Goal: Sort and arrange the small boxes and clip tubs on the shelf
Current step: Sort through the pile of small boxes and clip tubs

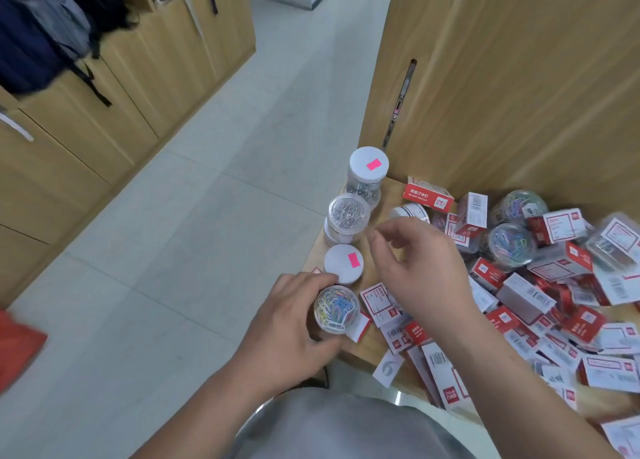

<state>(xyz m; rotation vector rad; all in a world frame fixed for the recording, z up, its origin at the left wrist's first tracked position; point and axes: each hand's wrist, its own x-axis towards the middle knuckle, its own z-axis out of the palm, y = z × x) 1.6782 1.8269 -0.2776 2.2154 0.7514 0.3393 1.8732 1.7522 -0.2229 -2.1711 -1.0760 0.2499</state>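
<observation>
Looks like the tub-lining step: left hand (287, 320) has its fingers wrapped round the tub of coloured paper clips (336, 309) at the front-left corner of the shelf (393, 190), just beside the white-lidded tub (344, 263) that ends the row. Right hand (422, 268) hovers above, fingers loosely curled, holding nothing I can see. I'd say the next move is setting this tub in line, then tackling the heap of staple boxes (519, 302).

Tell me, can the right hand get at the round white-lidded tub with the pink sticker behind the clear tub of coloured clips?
Probably yes. The right hand hovers empty beside the white-lidded tub, whose top is uncovered; the left hand grips the clear tub of coloured clips, not blocking it.
</observation>
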